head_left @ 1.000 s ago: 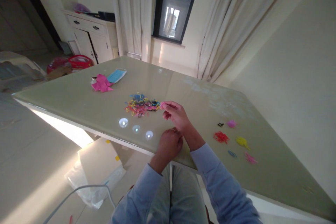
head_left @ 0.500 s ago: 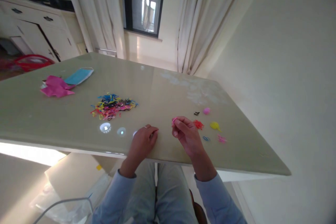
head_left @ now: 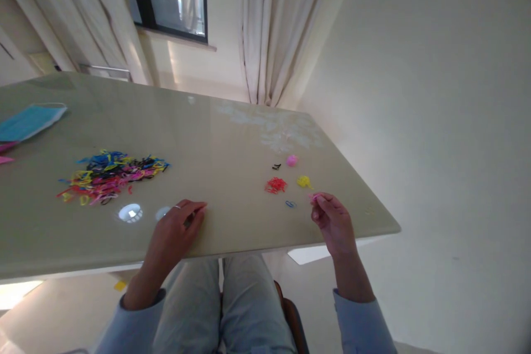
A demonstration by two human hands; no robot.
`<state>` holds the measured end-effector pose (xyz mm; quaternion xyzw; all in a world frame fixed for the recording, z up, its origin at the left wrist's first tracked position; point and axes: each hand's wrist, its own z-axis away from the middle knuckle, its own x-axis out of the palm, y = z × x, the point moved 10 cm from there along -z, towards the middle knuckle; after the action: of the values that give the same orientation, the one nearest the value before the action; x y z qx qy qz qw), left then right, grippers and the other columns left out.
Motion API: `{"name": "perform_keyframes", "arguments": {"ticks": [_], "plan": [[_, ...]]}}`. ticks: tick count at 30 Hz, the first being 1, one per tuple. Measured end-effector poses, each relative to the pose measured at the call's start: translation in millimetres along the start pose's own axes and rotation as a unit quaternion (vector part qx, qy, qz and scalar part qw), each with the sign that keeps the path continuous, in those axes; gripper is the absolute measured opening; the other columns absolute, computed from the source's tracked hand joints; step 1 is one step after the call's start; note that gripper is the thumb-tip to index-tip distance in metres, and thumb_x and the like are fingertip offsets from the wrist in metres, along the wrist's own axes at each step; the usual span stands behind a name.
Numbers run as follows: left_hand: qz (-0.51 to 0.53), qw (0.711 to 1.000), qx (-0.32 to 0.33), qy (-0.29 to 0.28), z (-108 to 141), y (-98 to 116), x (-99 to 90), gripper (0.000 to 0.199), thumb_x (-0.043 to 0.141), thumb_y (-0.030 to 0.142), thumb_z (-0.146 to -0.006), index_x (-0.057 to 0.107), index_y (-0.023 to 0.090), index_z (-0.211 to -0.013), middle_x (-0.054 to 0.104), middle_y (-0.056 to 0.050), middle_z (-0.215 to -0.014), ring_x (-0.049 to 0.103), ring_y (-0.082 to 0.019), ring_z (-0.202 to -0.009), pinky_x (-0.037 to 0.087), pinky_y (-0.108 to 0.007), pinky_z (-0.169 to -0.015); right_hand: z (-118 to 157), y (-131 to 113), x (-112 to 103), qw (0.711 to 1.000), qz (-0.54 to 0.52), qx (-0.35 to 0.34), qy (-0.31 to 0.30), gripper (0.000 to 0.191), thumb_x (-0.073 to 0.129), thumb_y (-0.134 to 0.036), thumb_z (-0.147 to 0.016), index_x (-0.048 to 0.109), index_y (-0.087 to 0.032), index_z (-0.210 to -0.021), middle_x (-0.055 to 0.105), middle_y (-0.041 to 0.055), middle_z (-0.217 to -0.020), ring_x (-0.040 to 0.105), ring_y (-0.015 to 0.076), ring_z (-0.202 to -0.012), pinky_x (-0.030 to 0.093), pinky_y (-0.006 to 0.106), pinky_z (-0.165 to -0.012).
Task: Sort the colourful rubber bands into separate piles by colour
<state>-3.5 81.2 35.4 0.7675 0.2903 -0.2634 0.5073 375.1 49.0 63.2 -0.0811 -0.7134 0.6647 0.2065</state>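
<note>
My right hand (head_left: pixel 334 224) is pinched around a small pink rubber band (head_left: pixel 316 197) at the right of the table. Its fingers hide the spot of the small pink pile. Just left of it lie a blue band (head_left: pixel 290 204), a yellow clump (head_left: pixel 304 181) and a heap of red bands (head_left: pixel 276 185). Behind these are black bands (head_left: pixel 276 166) and a pink clump (head_left: pixel 292 160). My left hand (head_left: pixel 176 229) rests near the front edge, thumb and fingers together at the tips; whatever is between them is hidden. Beyond it spreads a mixed pile of coloured rubber bands (head_left: pixel 112 174).
A blue face mask (head_left: pixel 33 121) lies at the far left, beside a pink piece (head_left: pixel 6 152) cut by the frame. The table (head_left: pixel 215 160) ends close to my lap and on the right, near a wall (head_left: pixel 435 121). Curtains (head_left: pixel 282 27) hang behind.
My right hand has moved right with the pink band, past the red heap to the pink pile. My left hand stays near the front edge. The view has turned right.
</note>
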Motion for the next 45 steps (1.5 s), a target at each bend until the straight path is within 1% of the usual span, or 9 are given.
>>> {"name": "perform_keyframes", "arguments": {"ticks": [3,6,14,26,29,33,39,42,45], "plan": [[-0.005,1.0,-0.003,0.002,0,-1,-1.0,0.036,0.044,0.044,-0.092,0.069,0.019,-0.097,0.07,-0.007,-0.092,0.065,-0.021,-0.081,0.05,-0.031,-0.073,-15,-6,-36,0.989,0.123,-0.047,0.064,0.03,0.076,-0.041,-0.069,0.069,-0.017,-0.086,0.066,0.0014,-0.071,0.047,0.0079,-0.048,0.035,0.019,-0.042],[-0.01,1.0,-0.005,0.01,0,-1,-2.9,0.036,0.044,0.044,-0.091,0.069,0.019,-0.095,0.07,-0.007,-0.092,0.065,-0.021,-0.081,0.05,-0.031,-0.073,-28,-11,-55,0.956,0.272,-0.085,0.075,0.034,0.069,-0.046,-0.072,0.07,-0.015,-0.086,0.065,0.0025,-0.066,0.05,0.0113,-0.049,0.039,0.023,-0.045],[-0.026,0.999,-0.001,0.02,0,4,-5.9,0.037,0.044,0.048,-0.09,0.069,0.02,-0.092,0.07,-0.007,-0.09,0.066,-0.021,-0.079,0.051,-0.031,-0.072,-32,-14,-43,0.848,0.495,-0.186,0.022,0.034,0.052,-0.043,-0.08,0.073,-0.017,-0.086,0.073,0.0107,-0.083,0.059,0.0182,-0.061,0.05,0.032,-0.065],[-0.019,1.0,-0.009,0.017,0,3,-5.3,0.036,0.043,0.046,-0.09,0.069,0.021,-0.091,0.071,-0.007,-0.09,0.066,-0.021,-0.08,0.051,-0.032,-0.074,-25,-18,-34,0.844,0.494,-0.207,0.017,0.033,0.053,-0.038,-0.083,0.073,-0.014,-0.094,0.071,0.0103,-0.082,0.058,0.0175,-0.06,0.049,0.032,-0.064],[-0.02,1.0,-0.011,0.013,0,2,-3.4,0.035,0.043,0.045,-0.091,0.069,0.02,-0.092,0.071,-0.007,-0.091,0.066,-0.021,-0.08,0.051,-0.032,-0.074,-11,-29,-14,0.856,0.467,-0.222,0.01,0.028,0.054,-0.037,-0.086,0.072,-0.017,-0.094,0.071,0.0086,-0.082,0.059,0.017,-0.062,0.049,0.03,-0.063],[-0.021,1.0,-0.012,0.019,0,3,-3.7,0.034,0.044,0.041,-0.091,0.07,0.019,-0.093,0.07,-0.007,-0.089,0.065,-0.021,-0.078,0.05,-0.032,-0.073,14,-32,40,0.863,0.425,-0.263,-0.067,0.021,0.054,-0.032,-0.09,0.07,-0.02,-0.095,0.068,0.0061,-0.082,0.06,0.0161,-0.067,0.047,0.028,-0.064],[0.036,0.999,-0.032,0.009,-2,0,-5.4,0.03,0.047,0.039,-0.09,0.071,0.019,-0.092,0.071,-0.006,-0.087,0.065,-0.019,-0.079,0.049,-0.032,-0.074,45,8,124,0.85,0.371,-0.274,-0.255,0.023,0.053,-0.025,-0.092,0.069,-0.02,-0.108,0.064,0.0034,-0.078,0.057,0.015,-0.065,0.046,0.027,-0.064],[0.083,0.995,-0.046,0.007,-1,-2,-10.0,0.029,0.05,0.04,-0.088,0.072,0.02,-0.089,0.072,-0.006,-0.087,0.065,-0.019,-0.081,0.05,-0.031,-0.075,51,28,142,0.838,0.362,-0.254,-0.319,0.022,0.056,-0.026,-0.091,0.071,-0.021,-0.106,0.067,0.0045,-0.081,0.061,0.0164,-0.07,0.048,0.028,-0.069],[0.133,0.988,-0.074,0.001,-1,-9,-15.8,0.031,0.052,0.043,-0.087,0.073,0.021,-0.089,0.074,-0.005,-0.087,0.066,-0.019,-0.081,0.051,-0.029,-0.073,47,33,139,0.855,0.345,-0.227,-0.312,0.02,0.057,-0.03,-0.091,0.073,-0.022,-0.101,0.07,0.0048,-0.081,0.062,0.017,-0.07,0.049,0.028,-0.067]]}}
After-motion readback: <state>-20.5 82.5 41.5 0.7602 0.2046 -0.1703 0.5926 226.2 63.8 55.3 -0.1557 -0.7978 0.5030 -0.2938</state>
